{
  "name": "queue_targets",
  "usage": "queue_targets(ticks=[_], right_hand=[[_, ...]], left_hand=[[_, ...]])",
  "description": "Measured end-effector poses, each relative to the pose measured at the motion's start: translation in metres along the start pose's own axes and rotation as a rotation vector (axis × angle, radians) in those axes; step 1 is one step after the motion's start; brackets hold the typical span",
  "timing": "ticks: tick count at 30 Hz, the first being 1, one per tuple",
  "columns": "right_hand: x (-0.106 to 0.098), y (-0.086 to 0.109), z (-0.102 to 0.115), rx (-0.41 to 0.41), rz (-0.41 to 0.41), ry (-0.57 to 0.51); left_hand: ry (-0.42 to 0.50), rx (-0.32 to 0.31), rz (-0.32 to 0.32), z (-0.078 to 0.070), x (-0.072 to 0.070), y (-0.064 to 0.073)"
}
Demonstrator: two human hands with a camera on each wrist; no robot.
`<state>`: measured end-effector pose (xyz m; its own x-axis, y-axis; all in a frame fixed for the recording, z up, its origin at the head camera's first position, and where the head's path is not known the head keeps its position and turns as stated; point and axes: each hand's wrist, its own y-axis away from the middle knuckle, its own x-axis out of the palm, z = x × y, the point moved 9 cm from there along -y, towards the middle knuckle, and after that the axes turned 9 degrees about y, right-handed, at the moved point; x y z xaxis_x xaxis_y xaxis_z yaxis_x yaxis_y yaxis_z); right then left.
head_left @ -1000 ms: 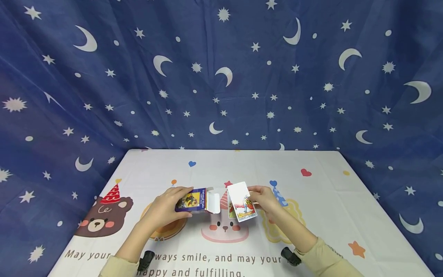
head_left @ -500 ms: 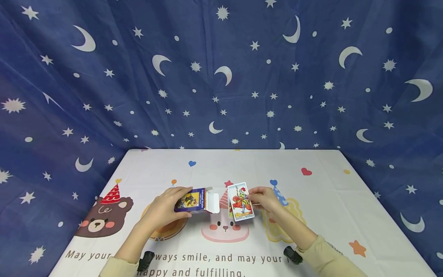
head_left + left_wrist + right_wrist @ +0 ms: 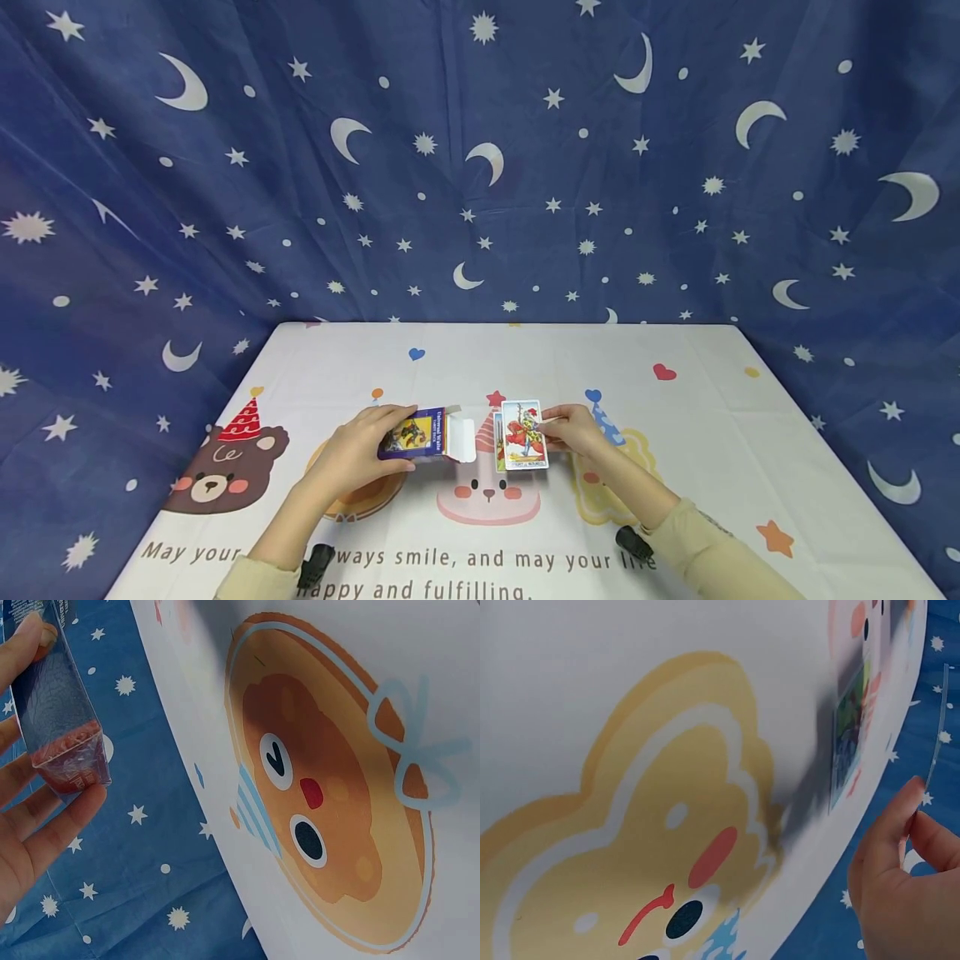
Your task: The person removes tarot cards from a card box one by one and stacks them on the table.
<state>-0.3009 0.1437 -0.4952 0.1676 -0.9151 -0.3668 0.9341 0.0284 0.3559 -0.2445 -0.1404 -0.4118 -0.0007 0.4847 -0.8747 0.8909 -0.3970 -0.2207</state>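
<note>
My left hand point(image 3: 365, 446) grips a purple tarot card box point(image 3: 412, 433) printed with a picture, its white end flap point(image 3: 461, 440) standing out towards the right. In the left wrist view, fingers and thumb hold the box point(image 3: 56, 697) by its sides, above the tabletop. My right hand point(image 3: 576, 432) pinches a tarot card point(image 3: 523, 437) by its right edge, picture side up. That card appears edge-on in the right wrist view, raised off the table. Beneath it, a second tarot card point(image 3: 850, 727) lies on the tablecloth, mostly hidden in the head view.
A white tablecloth point(image 3: 600, 358) with printed cartoon faces, hearts and lettering covers the table. Behind and at both sides hangs a blue curtain point(image 3: 480, 225) with moons and stars. Black straps point(image 3: 633, 543) sit at both wrists.
The held card has turned slightly clockwise and stands straighter; the glare that whitened its picture is gone. My left hand and the box stay in place.
</note>
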Motion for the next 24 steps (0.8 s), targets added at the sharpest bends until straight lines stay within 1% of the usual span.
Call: queue_targets(ticks=[6, 12, 18, 24], right_hand=[[0.001, -0.007, -0.003, 0.002, -0.017, 0.006], [0.003, -0.014, -0.007, 0.014, 0.008, -0.001], [0.006, -0.018, -0.009, 0.008, 0.023, 0.061], [0.008, -0.021, -0.007, -0.004, 0.019, 0.095]], left_hand=[[-0.008, -0.002, 0.008, 0.001, 0.000, 0.000], [-0.007, -0.004, 0.010, 0.000, -0.001, -0.001], [-0.005, -0.002, 0.008, 0.000, -0.001, -0.001], [-0.003, -0.003, 0.008, 0.000, -0.001, -0.001]])
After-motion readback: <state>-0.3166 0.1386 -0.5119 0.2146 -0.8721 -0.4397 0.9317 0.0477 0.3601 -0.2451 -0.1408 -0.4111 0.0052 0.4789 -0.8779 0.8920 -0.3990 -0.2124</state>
